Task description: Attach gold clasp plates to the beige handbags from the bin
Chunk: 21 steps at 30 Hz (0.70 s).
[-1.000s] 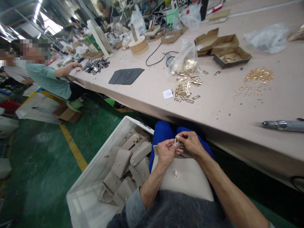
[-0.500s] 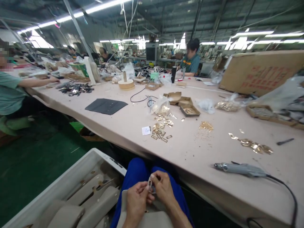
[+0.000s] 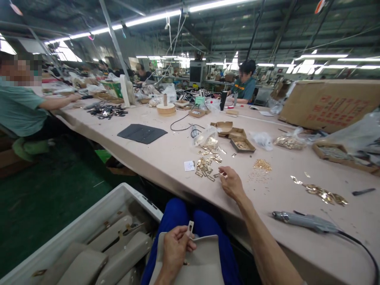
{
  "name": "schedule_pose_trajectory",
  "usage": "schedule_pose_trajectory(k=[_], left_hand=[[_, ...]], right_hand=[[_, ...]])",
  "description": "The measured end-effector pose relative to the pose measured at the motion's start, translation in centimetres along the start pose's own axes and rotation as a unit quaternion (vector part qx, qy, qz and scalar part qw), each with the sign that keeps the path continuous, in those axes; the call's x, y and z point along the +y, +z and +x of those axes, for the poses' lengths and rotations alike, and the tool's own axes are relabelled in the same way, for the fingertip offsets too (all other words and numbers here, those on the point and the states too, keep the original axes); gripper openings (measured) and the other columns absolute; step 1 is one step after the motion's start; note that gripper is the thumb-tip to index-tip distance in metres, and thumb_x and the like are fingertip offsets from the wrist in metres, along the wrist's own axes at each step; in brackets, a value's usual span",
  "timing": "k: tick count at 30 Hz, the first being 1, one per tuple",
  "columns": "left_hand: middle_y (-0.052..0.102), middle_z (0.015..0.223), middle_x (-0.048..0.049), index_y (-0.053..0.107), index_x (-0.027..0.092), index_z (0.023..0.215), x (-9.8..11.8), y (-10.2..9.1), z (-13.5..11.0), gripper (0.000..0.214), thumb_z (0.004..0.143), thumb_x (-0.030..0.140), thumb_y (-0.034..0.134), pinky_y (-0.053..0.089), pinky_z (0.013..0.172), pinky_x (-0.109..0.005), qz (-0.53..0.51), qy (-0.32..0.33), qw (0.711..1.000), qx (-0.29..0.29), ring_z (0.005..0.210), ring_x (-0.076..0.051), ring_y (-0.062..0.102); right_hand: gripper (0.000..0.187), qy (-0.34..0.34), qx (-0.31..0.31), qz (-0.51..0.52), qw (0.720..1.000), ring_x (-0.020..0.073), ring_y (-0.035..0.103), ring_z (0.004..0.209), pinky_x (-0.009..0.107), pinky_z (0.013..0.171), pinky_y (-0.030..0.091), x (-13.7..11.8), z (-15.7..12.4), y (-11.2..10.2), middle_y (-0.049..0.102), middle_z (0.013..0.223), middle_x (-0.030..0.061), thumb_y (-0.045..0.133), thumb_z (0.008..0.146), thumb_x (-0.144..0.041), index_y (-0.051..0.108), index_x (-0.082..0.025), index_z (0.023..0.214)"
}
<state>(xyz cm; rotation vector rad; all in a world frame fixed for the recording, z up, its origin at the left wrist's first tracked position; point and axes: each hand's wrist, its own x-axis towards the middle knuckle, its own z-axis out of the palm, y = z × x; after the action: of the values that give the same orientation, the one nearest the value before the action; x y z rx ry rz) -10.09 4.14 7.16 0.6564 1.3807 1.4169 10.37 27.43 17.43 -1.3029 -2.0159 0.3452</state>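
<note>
My left hand point(image 3: 175, 246) is closed on a pale beige tab point(image 3: 190, 226) with a rectangular slot, which sticks up between thumb and fingers. Under that hand a beige leather piece point(image 3: 206, 253) lies across my lap, a small bit of gold-coloured metal showing on it. My right hand point(image 3: 231, 183) is over the table's near part, fingers slightly curled and apart. Its fingertips are right beside the edge of a pile of gold rectangular metal frames point(image 3: 204, 167); whether they touch one is hard to tell.
A white crate point(image 3: 124, 190) of beige leather pieces stands at my left. On the table point(image 3: 166, 162) are a corded power screwdriver point(image 3: 305, 221), gold plates point(image 3: 323, 193), tiny gold parts point(image 3: 263, 165), a cardboard box point(image 3: 242, 145) and a dark sheet point(image 3: 142, 133). Co-workers sit at the table.
My right hand has let go of the tab and moved up and forward to the metal frames on the table. My left hand still holds the tab. The view has shifted slightly.
</note>
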Motion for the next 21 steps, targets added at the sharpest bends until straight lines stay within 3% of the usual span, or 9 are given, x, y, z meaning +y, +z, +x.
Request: schedule_pose_trajectory(k=[4,9,13,21], left_hand=[[0.078,0.071,-0.0121,0.071,0.012,0.088,-0.8,-0.1,0.1,0.058,0.070,0.066,0.083,0.052,0.042,-0.024,-0.004,0.005,1.000,0.010,0.046,-0.020,0.069],[0.077,0.071,-0.0120,0.071,0.012,0.090,-1.5,-0.3,0.3,0.057,0.072,0.064,0.083,0.052,0.041,-0.023,-0.006,0.015,1.000,0.011,0.046,-0.020,0.069],[0.078,0.072,-0.0122,0.072,0.011,0.091,-1.4,-0.3,0.2,0.056,0.074,0.064,0.082,0.053,0.042,-0.023,-0.004,0.014,1.000,0.001,0.046,-0.020,0.070],[0.078,0.073,-0.0129,0.071,0.011,0.091,-0.9,-0.3,-0.1,0.055,0.073,0.063,0.081,0.053,0.042,-0.024,0.003,0.009,1.000,0.005,0.047,-0.020,0.070]], right_hand=[[0.038,0.021,-0.128,-0.055,0.990,0.0201,0.060,0.099,0.030,0.089,0.044,1.7,2.7,1.1,0.072,0.105,0.0067,0.062,0.083,-0.011,0.070,-0.020,0.119],[0.017,0.047,-0.147,-0.041,0.987,0.0161,0.058,0.077,0.027,0.072,0.039,2.0,3.2,1.3,0.071,0.084,0.0045,0.068,0.079,-0.013,0.075,-0.018,0.093],[0.012,0.051,-0.122,-0.001,0.991,0.0161,0.063,0.080,0.026,0.075,0.043,2.1,2.2,1.4,0.073,0.086,0.0026,0.065,0.083,-0.020,0.077,-0.021,0.085],[0.039,0.104,0.029,-0.001,0.994,0.0229,0.065,0.094,0.036,0.092,0.049,3.3,1.4,1.8,0.072,0.106,0.0105,0.065,0.082,-0.033,0.075,-0.016,0.115]])
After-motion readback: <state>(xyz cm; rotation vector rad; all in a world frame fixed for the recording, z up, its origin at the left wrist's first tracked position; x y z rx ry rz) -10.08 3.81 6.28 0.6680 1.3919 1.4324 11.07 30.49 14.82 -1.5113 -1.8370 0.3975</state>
